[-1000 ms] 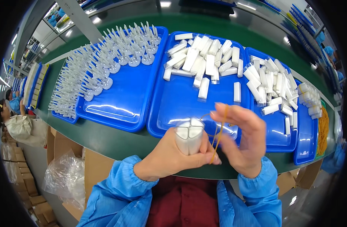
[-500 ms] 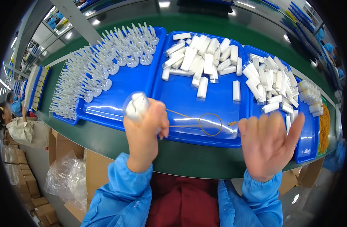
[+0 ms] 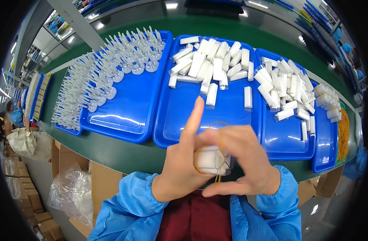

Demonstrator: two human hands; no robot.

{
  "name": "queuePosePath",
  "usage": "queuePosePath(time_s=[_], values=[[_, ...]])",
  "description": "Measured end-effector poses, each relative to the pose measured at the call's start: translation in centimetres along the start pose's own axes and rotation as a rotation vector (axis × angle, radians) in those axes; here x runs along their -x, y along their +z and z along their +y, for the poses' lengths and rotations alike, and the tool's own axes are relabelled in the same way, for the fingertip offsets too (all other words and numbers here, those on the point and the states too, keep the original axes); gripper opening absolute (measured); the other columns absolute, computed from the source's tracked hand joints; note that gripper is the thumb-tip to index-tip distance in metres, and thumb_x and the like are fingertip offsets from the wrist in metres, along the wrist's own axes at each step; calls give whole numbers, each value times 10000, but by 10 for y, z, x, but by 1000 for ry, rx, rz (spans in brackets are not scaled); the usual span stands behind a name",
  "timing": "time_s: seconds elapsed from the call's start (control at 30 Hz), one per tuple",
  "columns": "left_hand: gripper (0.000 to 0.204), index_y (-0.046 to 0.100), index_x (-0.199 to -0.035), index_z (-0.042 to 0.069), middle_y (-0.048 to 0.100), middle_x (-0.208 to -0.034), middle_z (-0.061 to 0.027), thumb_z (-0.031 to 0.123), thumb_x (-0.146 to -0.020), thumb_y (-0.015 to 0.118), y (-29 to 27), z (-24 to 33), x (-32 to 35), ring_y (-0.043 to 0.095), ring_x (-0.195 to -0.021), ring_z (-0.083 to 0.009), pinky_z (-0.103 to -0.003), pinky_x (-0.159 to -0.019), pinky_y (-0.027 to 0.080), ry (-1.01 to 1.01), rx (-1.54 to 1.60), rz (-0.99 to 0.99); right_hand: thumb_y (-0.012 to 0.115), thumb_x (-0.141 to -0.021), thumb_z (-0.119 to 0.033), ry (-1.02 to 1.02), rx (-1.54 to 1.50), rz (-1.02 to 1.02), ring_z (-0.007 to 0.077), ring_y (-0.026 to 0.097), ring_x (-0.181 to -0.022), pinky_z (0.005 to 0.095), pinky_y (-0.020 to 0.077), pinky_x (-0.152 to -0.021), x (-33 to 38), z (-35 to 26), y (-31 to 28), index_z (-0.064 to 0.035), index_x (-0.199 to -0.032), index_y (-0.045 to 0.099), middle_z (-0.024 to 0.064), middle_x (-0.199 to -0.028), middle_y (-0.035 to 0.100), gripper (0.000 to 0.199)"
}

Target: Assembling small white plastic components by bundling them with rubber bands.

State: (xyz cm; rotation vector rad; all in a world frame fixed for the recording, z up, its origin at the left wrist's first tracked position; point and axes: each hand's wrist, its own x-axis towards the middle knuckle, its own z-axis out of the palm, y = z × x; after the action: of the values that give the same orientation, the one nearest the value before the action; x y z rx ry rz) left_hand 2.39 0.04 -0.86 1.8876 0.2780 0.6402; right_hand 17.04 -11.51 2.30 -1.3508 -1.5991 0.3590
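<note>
A bundle of white packets in clear wrap [image 3: 210,160] sits in front of my chest. My left hand [image 3: 175,170] is closed on its left side, with the index finger pointing up and away. My right hand [image 3: 250,156] curls over the right side, its fingers hooked in a thin yellow rubber band [image 3: 220,176]. The band runs round and across the end of the bundle, and part of it loops above. Both hands are close together, so my fingers hide some of the bundle. Beyond them lies a blue tray [image 3: 168,116] with loose white wrapped packets [image 3: 212,94].
Clear plastic pieces with upright stems [image 3: 137,66] fill much of the left blue tray [image 3: 119,124]. More white packets [image 3: 286,84] lie in a tray to the right. Further right are banded bundles [image 3: 328,100] and a heap of yellow rubber bands [image 3: 343,134]. Cardboard boxes [image 3: 105,180] stand below the table.
My left hand has brought the bundle right and nearer my body. The right hand has moved left to meet it. The rubber band, earlier a trailing loop, now crosses the bundle.
</note>
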Motion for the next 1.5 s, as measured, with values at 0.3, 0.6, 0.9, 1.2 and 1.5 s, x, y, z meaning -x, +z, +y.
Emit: queuePosePath(time_s=[0.3, 0.6, 0.9, 1.2, 1.5], values=[[1032, 175, -1582, 23, 441, -1428, -188, 58, -765, 806, -6, -3, 7, 449, -1343, -300, -412, -1106, 390, -203, 385, -100, 801, -621, -35, -46, 344, 194, 257, 584, -919, 379, 459, -783, 10, -4, 13, -42, -1164, 668, 55, -1065, 620, 559], [887, 351, -1489, -2, 527, -1376, -166, 38, -749, 840, -7, 9, 15, 520, -1284, -236, -379, -1094, 413, -395, 658, -76, 724, -702, -90, -175, 440, 292, 222, 610, -961, 342, 537, -821, 20, -6, 42, -65, -1157, 698, 45, -1123, 641, 456], [1067, 180, -1567, 15, 419, -1504, -183, 183, -770, 869, 15, 4, 6, 446, -1370, -272, -414, -1143, 353, -286, 861, -87, 893, -611, -66, 0, 367, 364, 236, 631, -886, 336, 515, -734, 31, -5, 2, -48, -1216, 670, 82, -1037, 677, 645], [958, 244, -1549, -20, 401, -1499, -215, 65, -767, 792, 20, 22, -2, 417, -1401, -299, -432, -1151, 346, -430, 729, -91, 819, -779, -109, 159, -24, 192, 313, 535, -1154, 410, 450, -961, 52, -12, -4, -49, -1386, 526, 142, -1287, 557, 677], [1143, 165, -1578, 5, 362, -1526, -227, 126, -701, 889, 27, 17, -4, 380, -1427, -308, -444, -1161, 317, -279, 613, -164, 830, -783, -263, 16, 146, 153, 336, 599, -1139, 447, 476, -970, 70, -5, -7, -42, -1340, 578, 146, -1323, 576, 650]])
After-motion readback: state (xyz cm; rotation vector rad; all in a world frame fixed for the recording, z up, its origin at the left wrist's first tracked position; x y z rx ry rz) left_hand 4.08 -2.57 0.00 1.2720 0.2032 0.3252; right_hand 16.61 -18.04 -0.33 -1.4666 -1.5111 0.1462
